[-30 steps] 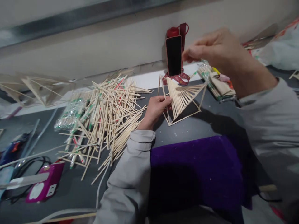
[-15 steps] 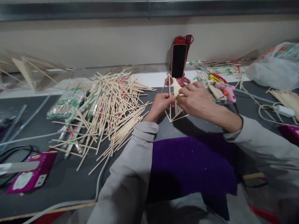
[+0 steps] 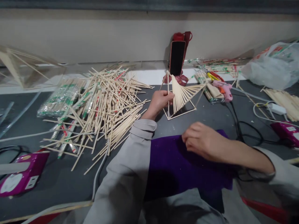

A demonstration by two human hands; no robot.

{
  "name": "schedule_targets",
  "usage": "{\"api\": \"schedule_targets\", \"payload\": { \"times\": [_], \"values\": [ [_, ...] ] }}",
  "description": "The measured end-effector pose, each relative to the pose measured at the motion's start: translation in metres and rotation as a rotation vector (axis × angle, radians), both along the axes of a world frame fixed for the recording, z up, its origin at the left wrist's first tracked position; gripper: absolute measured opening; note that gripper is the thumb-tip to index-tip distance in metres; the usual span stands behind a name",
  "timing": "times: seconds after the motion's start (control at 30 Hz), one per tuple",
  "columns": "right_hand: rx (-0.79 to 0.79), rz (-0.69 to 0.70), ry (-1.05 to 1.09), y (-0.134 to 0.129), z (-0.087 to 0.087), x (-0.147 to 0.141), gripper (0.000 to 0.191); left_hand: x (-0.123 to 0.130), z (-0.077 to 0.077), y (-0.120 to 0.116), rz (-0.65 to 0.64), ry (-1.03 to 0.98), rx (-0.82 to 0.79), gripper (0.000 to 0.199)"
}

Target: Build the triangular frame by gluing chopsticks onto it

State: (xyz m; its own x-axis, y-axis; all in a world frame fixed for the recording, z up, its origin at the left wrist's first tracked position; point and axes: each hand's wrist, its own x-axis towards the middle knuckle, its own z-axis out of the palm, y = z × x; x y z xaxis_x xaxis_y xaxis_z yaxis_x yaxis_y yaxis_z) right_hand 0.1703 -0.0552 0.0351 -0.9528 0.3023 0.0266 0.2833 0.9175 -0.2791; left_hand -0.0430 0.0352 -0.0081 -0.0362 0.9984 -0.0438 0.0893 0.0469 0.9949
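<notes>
A frame of pale wooden chopsticks (image 3: 183,93) stands on the dark table, with sticks fanned out in a twisted sheet between its edges. My left hand (image 3: 161,102) grips its left upright between thumb and fingers. Closer to me, my right hand (image 3: 199,140) hovers above a purple cloth (image 3: 175,168), apart from the frame. Its fingers are curled together, and whatever they may hold is hidden. Left of my left hand lies a large heap of loose chopsticks (image 3: 109,102).
A pink glue gun (image 3: 223,88) lies to the right, by pliers with red and yellow handles (image 3: 215,76). A phone (image 3: 177,57) leans upright behind the frame. Wrapped chopsticks (image 3: 63,96), a plastic bag (image 3: 273,67), cables (image 3: 235,121) and magenta boxes (image 3: 25,172) surround the work.
My right hand has left the frame and come back toward me over the purple cloth. The fanned sticks are now in full view. My left hand keeps its hold.
</notes>
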Motion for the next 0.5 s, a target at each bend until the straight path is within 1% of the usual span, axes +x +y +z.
{"api": "schedule_targets", "payload": {
  "times": [0.07,0.13,0.17,0.23,0.3,0.33,0.4,0.43,0.5],
  "values": [
    [-0.248,0.027,-0.065,-0.019,-0.002,0.016,0.017,0.000,-0.001,0.001,0.022,-0.003,-0.007,0.017],
    [-0.443,0.001,-0.113,-0.026,0.002,0.033,0.016,0.000,-0.002,0.003,0.041,0.003,-0.002,0.015],
    [-0.498,-0.046,-0.109,-0.025,0.006,0.042,0.018,0.000,-0.002,0.004,0.043,0.005,0.004,0.016],
    [-0.525,-0.213,-0.059,-0.011,0.012,0.060,0.021,0.000,-0.003,0.005,0.041,0.002,0.016,0.016],
    [-0.461,-0.463,0.004,0.014,0.013,0.076,0.023,0.000,-0.003,0.005,0.043,-0.008,0.025,0.015],
    [-0.408,-0.606,0.015,0.029,0.010,0.083,0.024,0.000,-0.002,0.005,0.043,-0.012,0.028,0.015],
    [-0.216,-0.858,0.055,0.060,0.001,0.090,0.023,0.000,-0.001,0.004,0.043,-0.019,0.028,0.014],
    [-0.101,-0.925,0.038,0.074,-0.006,0.091,0.024,0.000,-0.001,0.004,0.043,-0.019,0.027,0.014],
    [0.074,-0.942,-0.070,0.097,-0.020,0.087,0.027,0.001,-0.001,0.004,0.047,-0.021,0.019,0.013]
  ]
}}
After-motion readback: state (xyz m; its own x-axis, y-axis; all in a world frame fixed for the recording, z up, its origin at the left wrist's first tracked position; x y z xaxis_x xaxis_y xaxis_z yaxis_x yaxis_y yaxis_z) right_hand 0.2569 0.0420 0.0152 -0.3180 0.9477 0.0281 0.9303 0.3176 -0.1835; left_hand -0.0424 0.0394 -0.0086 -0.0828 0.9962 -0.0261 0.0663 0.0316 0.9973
